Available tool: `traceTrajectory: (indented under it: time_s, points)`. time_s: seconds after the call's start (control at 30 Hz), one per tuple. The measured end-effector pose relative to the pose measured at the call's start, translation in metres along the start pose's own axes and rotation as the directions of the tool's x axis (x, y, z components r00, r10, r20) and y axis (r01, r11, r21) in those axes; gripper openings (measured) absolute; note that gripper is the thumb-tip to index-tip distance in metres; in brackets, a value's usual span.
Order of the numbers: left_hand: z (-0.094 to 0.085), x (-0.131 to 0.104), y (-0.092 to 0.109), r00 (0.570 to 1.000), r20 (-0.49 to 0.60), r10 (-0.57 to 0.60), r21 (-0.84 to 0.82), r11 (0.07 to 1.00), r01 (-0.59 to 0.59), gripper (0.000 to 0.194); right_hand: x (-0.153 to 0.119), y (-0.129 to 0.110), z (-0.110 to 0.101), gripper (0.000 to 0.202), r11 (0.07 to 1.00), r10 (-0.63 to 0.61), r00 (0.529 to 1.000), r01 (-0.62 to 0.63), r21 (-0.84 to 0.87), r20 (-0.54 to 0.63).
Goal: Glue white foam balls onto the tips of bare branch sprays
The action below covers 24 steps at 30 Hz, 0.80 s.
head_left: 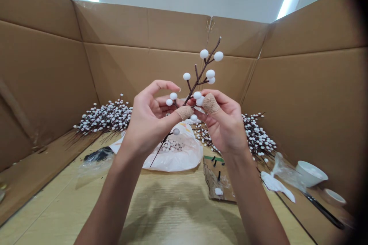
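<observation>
An artificial berry branch [198,80], with a dark brown stem and white round berries, is held up at a slant before me. My left hand [152,111] grips its lower stem between thumb and fingers, the index finger curved away from it. My right hand [225,118] is closed at the branch's right side, its thumb and fingers pinching a white berry [200,101]. Both thumbs wear tan finger covers [211,102]. One twig [196,69] ends bare. Below the hands, a white plastic bag [184,159] lies with many loose white berries [172,145] inside.
Piles of berry branches lie at left [105,116] and right [260,138]. Front right are a cardboard piece [209,180] with black pegs, a white bowl [312,174], a tape roll [335,197] and a black-handled tool [324,210]. Cardboard walls [172,65] surround the table.
</observation>
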<state>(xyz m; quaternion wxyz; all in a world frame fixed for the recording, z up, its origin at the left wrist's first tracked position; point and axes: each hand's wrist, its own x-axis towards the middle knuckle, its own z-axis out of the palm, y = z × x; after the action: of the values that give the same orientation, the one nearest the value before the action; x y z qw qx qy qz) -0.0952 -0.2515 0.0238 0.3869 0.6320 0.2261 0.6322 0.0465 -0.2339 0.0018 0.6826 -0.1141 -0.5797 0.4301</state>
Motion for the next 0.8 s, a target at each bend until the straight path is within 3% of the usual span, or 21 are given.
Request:
traceTrajectory:
  time_s: [0.33,0.8]
  points:
    - [0.0029,-0.0005,-0.0007,1.0,-0.014,-0.02,-0.051,0.998,0.02,0.043,-0.0003,0.0061,0.0024,0.006,0.998,-0.048,0.998,0.05,0.029,-0.051]
    - [0.0033,-0.0019,-0.0006,0.998,-0.069,0.015,0.003,1.0,-0.015,0.042,-0.0011,0.0107,0.0056,0.014,0.998,-0.052,0.996,0.048,-0.048,-0.07]
